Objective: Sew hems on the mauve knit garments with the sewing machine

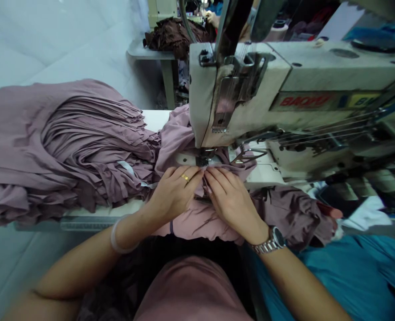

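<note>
My left hand (pixel 173 189), with a gold ring and a pale bangle, lies fingers together on a mauve fabric piece (pixel 200 218) just in front of the presser foot (pixel 206 159) of a sewing machine (pixel 284 89). My right hand (pixel 229 198), with a metal wristwatch, presses the same fabric from the right, fingertips nearly touching the left hand's. Both hands pinch the fabric edge at the needle area. The fabric drapes down over the table edge toward my lap.
A big pile of folded mauve fabric pieces (pixel 60 147) fills the white table (pixel 97 211) at left. Teal cloth (pixel 357 272) lies at the lower right. Dark brown fabric (pixel 173 35) sits on another table at the back, where another person's hand (pixel 213 18) shows.
</note>
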